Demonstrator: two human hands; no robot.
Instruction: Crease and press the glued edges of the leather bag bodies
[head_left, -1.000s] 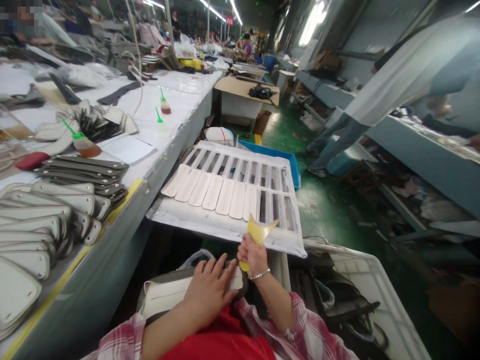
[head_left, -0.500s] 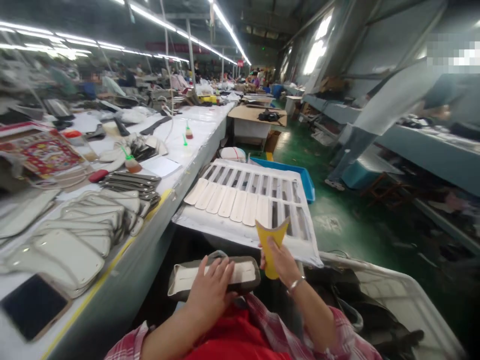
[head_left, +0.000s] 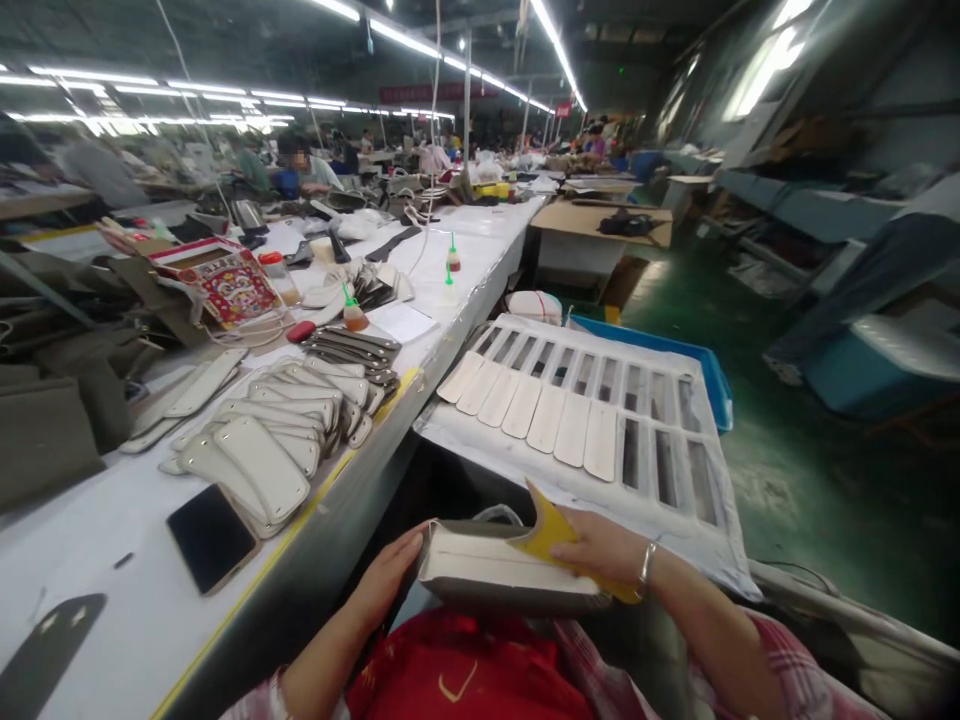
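Observation:
In my lap lies a grey bag-like piece (head_left: 517,597) with a long cream panel (head_left: 487,557) facing up and a seam line along it. My left hand (head_left: 394,572) grips its left end, fingers together along the edge and thumb out of sight. My right hand (head_left: 600,545) is closed on a yellow card-like tool (head_left: 551,528) with a curved notch at its far end. The notched end lies over the right part of the cream panel; whether it presses on it, I cannot tell. A pale loop (head_left: 501,514) shows behind the bag.
Ahead, a white slatted rack (head_left: 675,400) carries a row of cream strips (head_left: 536,405), with a blue tray (head_left: 705,365) behind. On the left bench are stacked pale panels (head_left: 262,465), a phone (head_left: 212,538) and a green-tipped bottle (head_left: 354,312). A person (head_left: 300,165) sits farther back.
My left hand has moved from the top of the cream panel to the bag's left end. The yellow tool has tilted down from upright onto the panel's right side. The view has turned left.

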